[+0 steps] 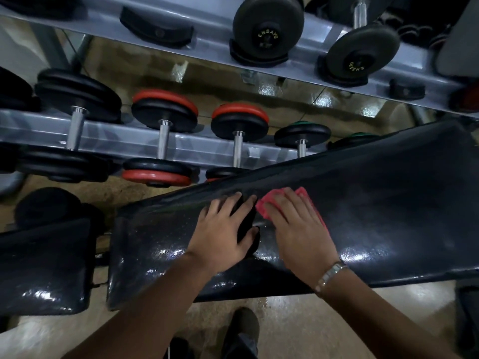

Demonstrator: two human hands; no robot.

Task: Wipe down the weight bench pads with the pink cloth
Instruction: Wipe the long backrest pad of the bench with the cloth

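Dim scene, you're working in low light. White glare speckles the near edge of the long bench pad (363, 255) and the seat pad (44, 291). The floor (324, 101) throws bright patches. The dumbbell rack (181, 149) rails bow with lens distortion, and the frame's corners go soft and dark.

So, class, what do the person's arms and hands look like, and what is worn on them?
Both forearms are bare, with no sleeves in view. The left hand and right hand wear no gloves. A silvery metal link band circles the right wrist.

A grey dumbbell rack (166, 149) stands on glossy tan floor (298, 330).
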